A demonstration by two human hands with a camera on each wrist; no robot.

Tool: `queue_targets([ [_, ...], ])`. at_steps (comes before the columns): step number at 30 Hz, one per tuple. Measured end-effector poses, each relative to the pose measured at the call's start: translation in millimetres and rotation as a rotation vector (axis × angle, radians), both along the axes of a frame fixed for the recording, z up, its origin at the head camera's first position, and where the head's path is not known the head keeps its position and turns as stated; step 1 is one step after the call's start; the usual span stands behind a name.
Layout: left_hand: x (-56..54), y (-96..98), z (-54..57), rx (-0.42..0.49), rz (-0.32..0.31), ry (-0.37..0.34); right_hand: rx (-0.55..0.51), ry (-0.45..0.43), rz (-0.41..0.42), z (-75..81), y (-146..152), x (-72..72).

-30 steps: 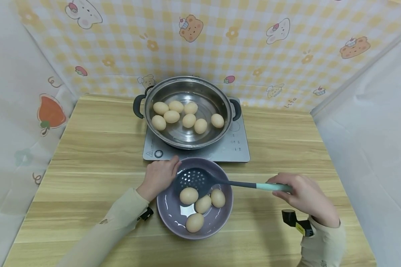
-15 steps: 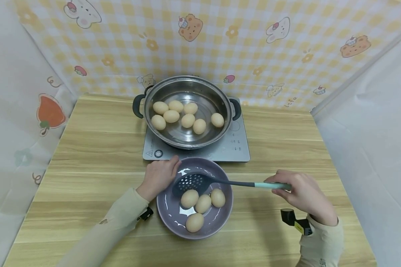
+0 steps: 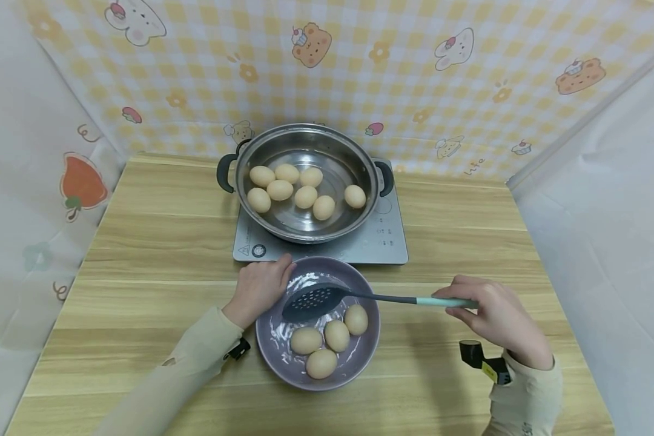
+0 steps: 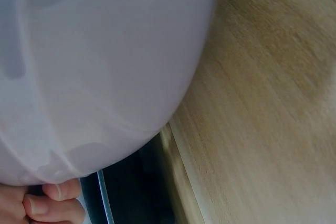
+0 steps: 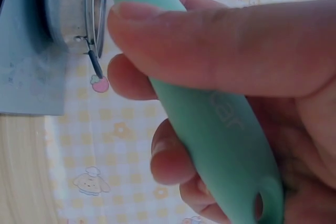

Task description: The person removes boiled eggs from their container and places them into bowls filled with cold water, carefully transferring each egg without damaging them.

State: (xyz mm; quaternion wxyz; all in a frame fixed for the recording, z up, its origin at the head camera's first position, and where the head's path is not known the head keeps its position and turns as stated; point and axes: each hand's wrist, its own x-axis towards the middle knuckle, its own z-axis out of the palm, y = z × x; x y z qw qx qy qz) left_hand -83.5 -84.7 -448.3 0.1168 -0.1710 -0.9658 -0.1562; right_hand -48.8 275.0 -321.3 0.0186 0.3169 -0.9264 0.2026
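Observation:
The left hand [image 3: 258,290] grips the rim of a purple bowl [image 3: 360,357] at its upper left; in the left wrist view curled fingers [image 4: 55,208] show by the bowl's pale outside [image 4: 115,66]. Across the bowl lies a dark perforated skimmer [image 3: 312,301], its head tilted and carrying no egg. Its mint-green handle [image 5: 205,124] is pinched between the thumb and fingers of the right hand [image 3: 496,315]. Several brown eggs [image 3: 306,341] sit together in the bowl's near half, below the skimmer head.
Behind the bowl, a wide steel pot [image 3: 335,166] with black handles stands on a grey induction cooker [image 3: 370,251]. Several eggs [image 3: 280,190] lie inside the pot. The wooden table [image 3: 158,254] meets a yellow checked backdrop [image 3: 207,66] at the back.
The skimmer's head has tilted and come away from the left egg. That egg has rolled toward the near side of the bowl, and the other eggs have shifted slightly. Both hands have hardly moved.

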Motion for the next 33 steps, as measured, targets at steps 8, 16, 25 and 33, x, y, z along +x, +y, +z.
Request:
queue_targets([
  [8, -0.3, -0.4, -0.7, -0.001, -0.001, 0.0, -0.006, 0.017, 0.006, 1.9, 1, -0.2],
  [16, 0.3, -3.2, 0.4, -0.007, -0.021, -0.054, -0.1, -0.05, 0.03, 3.7, 4, -3.2],
  [25, -1.0, -0.8, -1.5, 0.021, 0.024, -0.016, -0.259, -0.225, -0.041, 5.1, 5, -13.5],
  [33, 0.0, 0.3, -1.0, 0.021, 0.016, -0.03, -0.27, -0.051, -0.203, 3.2, -6, -29.2],
])
